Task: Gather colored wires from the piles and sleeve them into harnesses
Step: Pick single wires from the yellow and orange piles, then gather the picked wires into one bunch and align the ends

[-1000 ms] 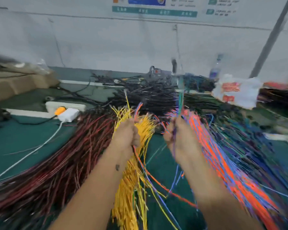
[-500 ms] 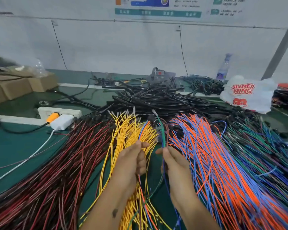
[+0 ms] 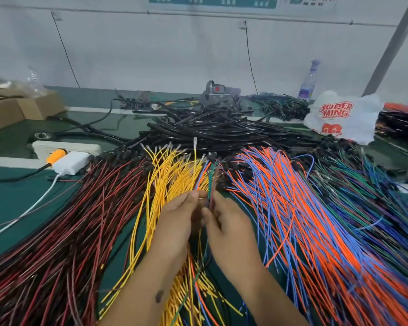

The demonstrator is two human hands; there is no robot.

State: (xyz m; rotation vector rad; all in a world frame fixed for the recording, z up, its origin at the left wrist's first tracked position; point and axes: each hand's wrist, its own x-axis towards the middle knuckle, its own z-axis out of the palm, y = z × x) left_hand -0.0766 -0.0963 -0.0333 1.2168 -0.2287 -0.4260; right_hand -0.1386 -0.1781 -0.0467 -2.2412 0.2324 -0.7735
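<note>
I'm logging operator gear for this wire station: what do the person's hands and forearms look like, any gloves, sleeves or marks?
Both hands are bare: no gloves on the left hand or the right hand. No sleeves, watch or bands show on either forearm as far as the frame reaches. The left forearm carries one small dark mark. The fingers are slightly motion-blurred, so rings cannot be ruled out.

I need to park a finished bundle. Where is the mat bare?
Bare green mat lies left of the red wires, around the white cable. A strip shows behind the power strip. Center and right are crowded with wires.
</note>
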